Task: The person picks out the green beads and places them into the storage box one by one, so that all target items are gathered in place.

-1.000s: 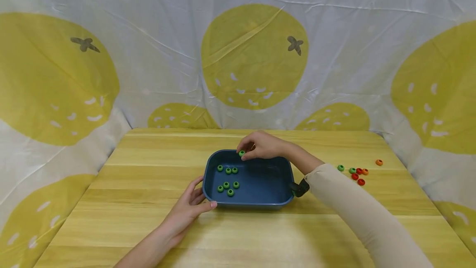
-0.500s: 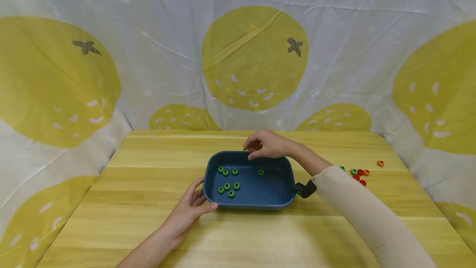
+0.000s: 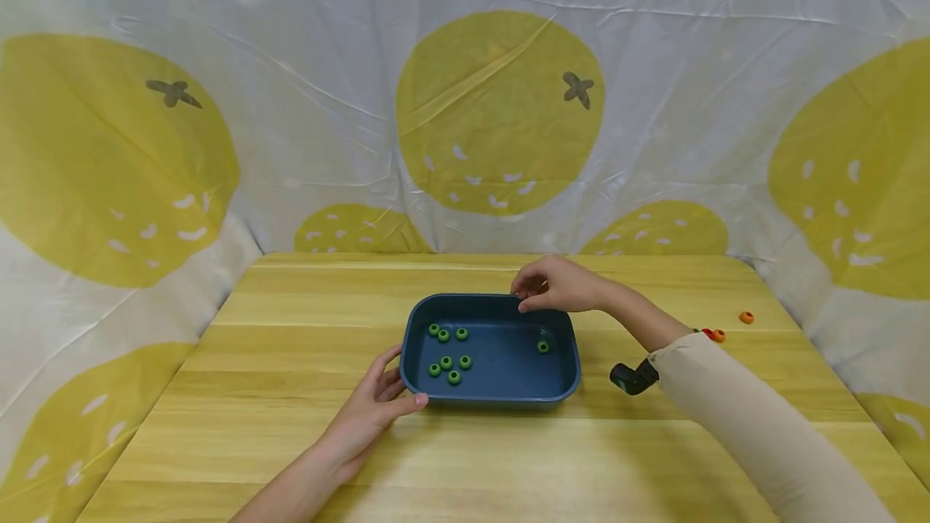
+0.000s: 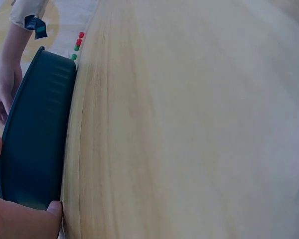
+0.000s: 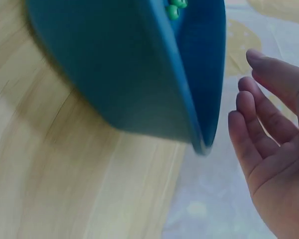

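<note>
A dark blue rectangular bin (image 3: pixel 494 400) stands on the table with several green beads (image 3: pixel 454 378) on the left of its floor. One more green bead (image 3: pixel 542 347) lies apart, towards the right end. At the bin's near left corner my left hand (image 3: pixel 366 410) holds the wall, thumb at the front and fingers along the left side. My right hand (image 3: pixel 563 285) hovers over the far rim, right of its middle. In the right wrist view, the right hand (image 5: pixel 274 134) has loosely bent fingers, a gap between thumb and fingers, and nothing held.
An orange bead (image 3: pixel 747 317) lies on the right of the wooden table (image 3: pixel 218 418). Other loose beads there are partly hidden by my right sleeve (image 3: pixel 741 402). A black device (image 3: pixel 634 378) sits at the right wrist. A lemon-patterned cloth (image 3: pixel 501 111) hangs behind the table.
My right hand let go of a green bead, which dropped into the bin and rolled right. That hand then moved right along the far rim. My left hand stayed on the bin.
</note>
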The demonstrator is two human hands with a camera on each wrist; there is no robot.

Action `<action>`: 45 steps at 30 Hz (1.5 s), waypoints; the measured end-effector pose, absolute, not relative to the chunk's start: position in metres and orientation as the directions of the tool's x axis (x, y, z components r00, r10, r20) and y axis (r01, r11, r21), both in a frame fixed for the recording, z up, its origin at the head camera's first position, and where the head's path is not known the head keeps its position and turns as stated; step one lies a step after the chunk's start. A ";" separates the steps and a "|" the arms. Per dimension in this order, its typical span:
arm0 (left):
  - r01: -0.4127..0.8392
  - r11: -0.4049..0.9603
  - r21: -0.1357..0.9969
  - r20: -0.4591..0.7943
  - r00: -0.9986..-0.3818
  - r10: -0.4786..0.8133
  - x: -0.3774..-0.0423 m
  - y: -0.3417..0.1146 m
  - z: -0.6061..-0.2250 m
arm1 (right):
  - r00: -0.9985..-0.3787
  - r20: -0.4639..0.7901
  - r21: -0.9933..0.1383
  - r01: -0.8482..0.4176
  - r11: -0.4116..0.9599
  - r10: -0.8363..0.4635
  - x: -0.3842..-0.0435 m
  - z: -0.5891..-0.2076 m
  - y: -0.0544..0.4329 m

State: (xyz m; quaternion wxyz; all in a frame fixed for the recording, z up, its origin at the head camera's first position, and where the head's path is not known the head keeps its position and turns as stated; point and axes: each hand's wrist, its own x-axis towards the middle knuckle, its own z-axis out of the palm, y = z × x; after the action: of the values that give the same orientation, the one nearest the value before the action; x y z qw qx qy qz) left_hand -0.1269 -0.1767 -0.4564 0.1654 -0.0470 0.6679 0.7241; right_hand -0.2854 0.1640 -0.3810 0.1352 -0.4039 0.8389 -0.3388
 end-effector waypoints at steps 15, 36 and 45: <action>-0.303 -0.044 0.952 -0.292 -0.941 0.171 -0.128 -0.176 -0.455 | -0.706 0.044 -0.693 -0.532 0.487 -0.707 -0.278 -0.378 0.202; -0.305 -0.043 0.951 -0.294 -0.941 0.168 -0.126 -0.177 -0.454 | -0.815 0.034 -0.669 -0.448 0.593 -0.578 -0.264 -0.376 0.269; -0.299 -0.039 0.953 -0.289 -0.942 0.168 -0.125 -0.176 -0.455 | -0.861 0.011 -0.679 -0.379 0.628 -0.508 -0.259 -0.384 0.302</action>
State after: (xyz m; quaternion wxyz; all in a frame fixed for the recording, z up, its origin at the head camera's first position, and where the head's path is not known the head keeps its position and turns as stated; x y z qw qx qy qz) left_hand -0.1248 -0.1762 -0.4547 0.1626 -0.0485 0.6740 0.7190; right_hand -0.2586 0.3017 -0.3839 0.0911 -0.2472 0.8976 -0.3534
